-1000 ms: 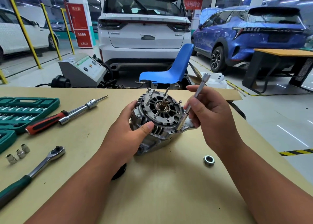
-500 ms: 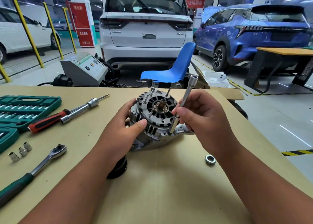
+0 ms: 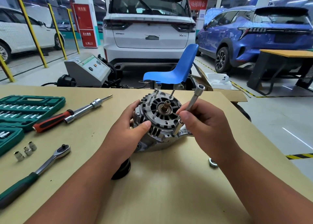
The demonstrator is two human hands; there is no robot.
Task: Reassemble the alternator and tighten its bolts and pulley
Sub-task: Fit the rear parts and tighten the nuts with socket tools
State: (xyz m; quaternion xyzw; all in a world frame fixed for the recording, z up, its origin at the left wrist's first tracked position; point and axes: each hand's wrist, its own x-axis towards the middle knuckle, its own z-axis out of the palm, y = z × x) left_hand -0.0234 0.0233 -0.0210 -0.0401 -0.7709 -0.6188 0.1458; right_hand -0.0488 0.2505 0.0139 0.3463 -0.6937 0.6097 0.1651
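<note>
Your right hand [image 3: 201,127] has swung the extension bar [image 3: 189,108] upright onto a housing bolt, grip pinching it; left hand [image 3: 133,130] clamps the alternator [image 3: 160,122]. Bolt-tightening underway.

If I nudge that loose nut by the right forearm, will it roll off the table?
Probably not. The nut lies flat on its face on the table, so a push should slide it rather than roll it. It looks like solid metal, small and dense, so likely stiff and hard to pinch off the smooth top.
</note>
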